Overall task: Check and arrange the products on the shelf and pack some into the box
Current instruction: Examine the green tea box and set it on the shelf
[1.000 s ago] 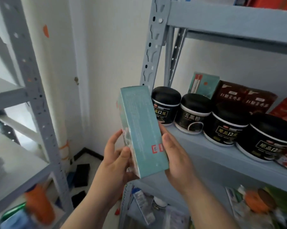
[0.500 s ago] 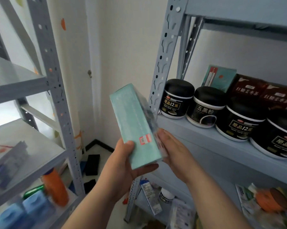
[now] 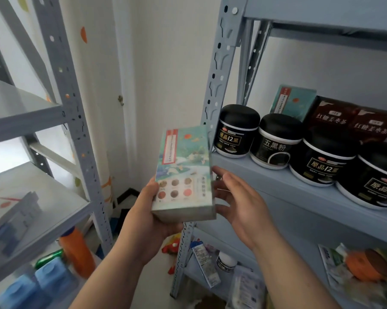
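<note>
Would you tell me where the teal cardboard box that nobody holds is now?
Head view, upper right: the teal cardboard box stands at the back of the grey metal shelf, behind the black-lidded jars, left of the dark red boxes.
</note>
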